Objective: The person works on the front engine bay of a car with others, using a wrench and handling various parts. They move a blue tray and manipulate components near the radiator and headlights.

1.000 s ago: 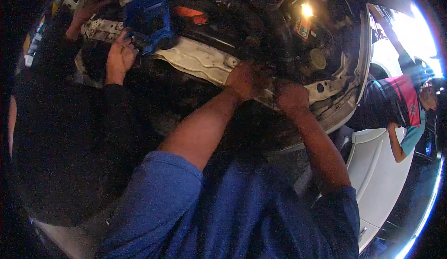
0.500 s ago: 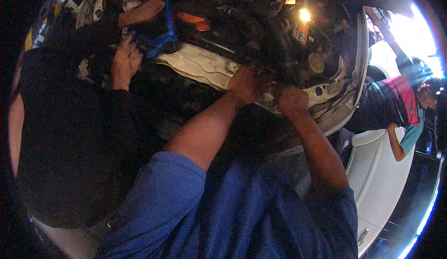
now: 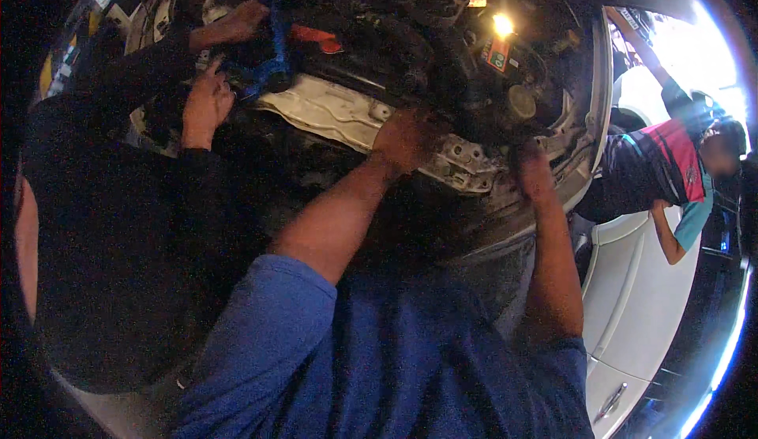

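Note:
My left hand rests at the cream metal crossbar along the front of an open engine bay. Its fingers reach into shadow, so whether they grip anything is hidden. To the right of the bar's holed end bracket is my right hand, near the bay's front right corner. Motion and darkness smear its fingers. Between my two hands the bracket lies bare.
A co-worker's hands work at the left beside a blue frame-like part. A red-orange piece lies behind the bar. A lit lamp shines in the bay. Another person stands at right by a white car.
My right hand has moved right, away from my left hand, uncovering the holed bracket. My left hand stays at the crossbar. The view has shifted slightly.

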Demonstrator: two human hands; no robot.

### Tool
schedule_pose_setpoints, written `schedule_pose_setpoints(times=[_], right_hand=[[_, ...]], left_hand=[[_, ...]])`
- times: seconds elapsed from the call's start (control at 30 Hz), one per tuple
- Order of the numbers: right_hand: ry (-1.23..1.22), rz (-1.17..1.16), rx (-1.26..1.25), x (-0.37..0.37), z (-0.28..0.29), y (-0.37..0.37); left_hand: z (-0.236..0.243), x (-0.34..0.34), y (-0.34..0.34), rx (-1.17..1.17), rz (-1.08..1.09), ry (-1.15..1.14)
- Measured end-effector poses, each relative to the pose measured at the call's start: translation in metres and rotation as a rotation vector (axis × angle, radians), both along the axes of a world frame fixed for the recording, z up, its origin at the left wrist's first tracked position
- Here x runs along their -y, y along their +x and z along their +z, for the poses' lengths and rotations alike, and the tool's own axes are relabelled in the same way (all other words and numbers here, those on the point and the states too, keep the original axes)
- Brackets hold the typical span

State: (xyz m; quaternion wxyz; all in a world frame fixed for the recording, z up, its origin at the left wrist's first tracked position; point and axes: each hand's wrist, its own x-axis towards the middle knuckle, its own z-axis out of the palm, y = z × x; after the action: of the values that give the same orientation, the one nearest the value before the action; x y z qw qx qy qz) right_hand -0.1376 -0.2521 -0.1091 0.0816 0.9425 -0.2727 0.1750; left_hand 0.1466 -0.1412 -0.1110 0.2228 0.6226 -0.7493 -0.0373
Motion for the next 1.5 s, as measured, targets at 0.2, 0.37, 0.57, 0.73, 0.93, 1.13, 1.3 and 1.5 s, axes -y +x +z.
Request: schedule_pose_setpoints(times=[0.2,0.37,0.57,0.73,0.93,1.13,1.3,1.5], right_hand=[[1.174,-0.775,0.486,-0.047,0.079,0.034],[0.71,-0.39,0.099,-0.028,0.024,-0.008],[0.731,-0.441,0.187,-0.052,0.053,0.052],[0.63,-0.295,0.047,-0.044,0.042,0.055],[0.531,-0.304,-0.038,-0.049,0.028,0.069],[0.489,-0.337,-0.091,-0.05,0.022,0.073],[0.381,-0.369,-0.243,-0.057,0.019,0.077],[0.402,-0.447,-0.402,-0.067,0.032,0.086]], left_hand=[[0.006,-0.008,-0.01,0.006,0.04,0.163],[-0.001,-0.012,-0.047,0.046,-0.184,0.083],[-0.031,-0.011,-0.038,0.355,-0.07,-0.038],[0.014,-0.013,-0.034,0.133,-0.231,0.164],[0.003,-0.008,-0.035,0.156,-0.197,0.245],[0.017,-0.012,-0.037,0.21,-0.207,0.288],[0.015,-0.017,-0.036,0.305,-0.179,0.184],[-0.008,-0.011,-0.038,0.102,-0.197,0.113]])
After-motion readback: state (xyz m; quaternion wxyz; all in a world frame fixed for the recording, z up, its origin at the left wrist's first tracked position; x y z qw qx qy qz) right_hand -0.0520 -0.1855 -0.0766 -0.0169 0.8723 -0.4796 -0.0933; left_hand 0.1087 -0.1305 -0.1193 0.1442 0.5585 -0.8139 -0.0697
